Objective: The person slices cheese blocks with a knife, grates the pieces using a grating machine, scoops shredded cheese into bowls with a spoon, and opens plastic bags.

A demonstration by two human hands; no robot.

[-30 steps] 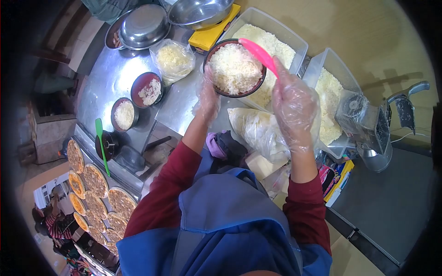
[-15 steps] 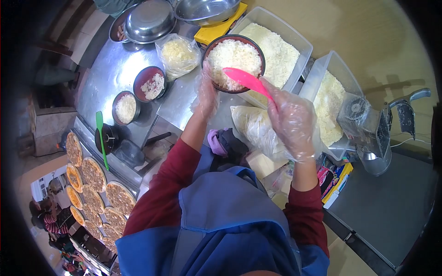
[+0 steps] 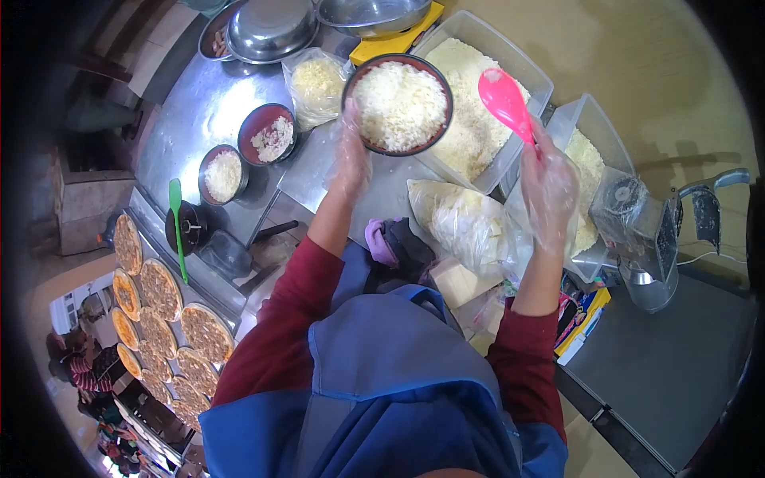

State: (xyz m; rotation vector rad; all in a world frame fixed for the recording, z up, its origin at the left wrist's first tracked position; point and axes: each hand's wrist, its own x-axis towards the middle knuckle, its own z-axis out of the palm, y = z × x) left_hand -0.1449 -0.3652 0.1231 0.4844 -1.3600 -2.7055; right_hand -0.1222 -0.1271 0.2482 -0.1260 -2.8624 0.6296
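Note:
My left hand (image 3: pixel 351 155), in a clear plastic glove, grips the near left rim of a dark bowl (image 3: pixel 402 103) heaped with white grated food. The bowl is raised in front of a clear bin (image 3: pixel 470 111) of pale crumbs. My gloved right hand (image 3: pixel 548 187) holds a pink spoon (image 3: pixel 504 99) by its handle, its head up over the bin's right part and apart from the bowl. Below lies a clear bag (image 3: pixel 458 219) with pale contents. A second bin (image 3: pixel 588 151) of crumbs stands behind my right hand.
Two smaller bowls (image 3: pixel 267 134) (image 3: pixel 223 175) and a tied bag (image 3: pixel 319 86) are on the metal table. A green spatula (image 3: pixel 177 227) lies across a dark round container. Topped flatbreads (image 3: pixel 162 288) fill the lower left. A metal grinder (image 3: pixel 637 215) stands right. People are at far lower left.
The pink spoon has moved from over the bowl's food to the right, now upright over the bin. My right hand moved right with it. My left hand still holds the bowl.

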